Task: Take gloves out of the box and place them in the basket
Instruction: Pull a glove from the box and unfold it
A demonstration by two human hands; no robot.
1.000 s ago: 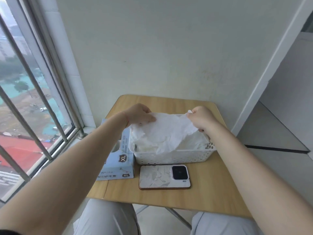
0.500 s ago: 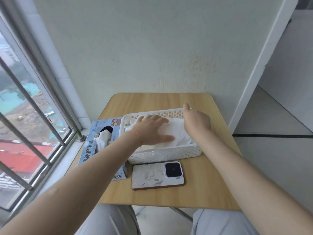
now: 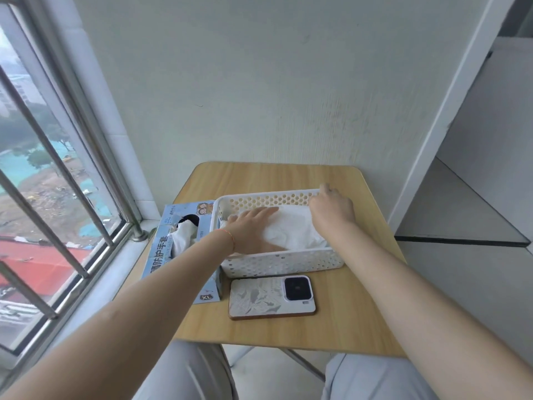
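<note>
- Fingers [image 3: 261, 212] of the left hand [image 3: 253, 229] are straight and lie flat on the white gloves [image 3: 291, 229], pressing them down.
- Right hand [image 3: 331, 210] sits at the far right corner of the pile. Its fingers curl down at the glove edge, but I cannot tell if they pinch it or just push.
- Both hands are inside the basket [image 3: 282, 264], and the gloves fill most of it.
- Just left of the basket, touching it, lies the box [image 3: 170, 252]. One more glove [image 3: 183, 236] pokes out of its dark hole.
- So some gloves are in already, and I think this pile is only being patted flat.
- What is left: the poking glove, and maybe more hidden in the box. How many, I cannot see.
- A phone [image 3: 271, 297] lies face down on the bench [image 3: 360, 313], just in front of the basket.
- A window with bars is on the left.
</note>
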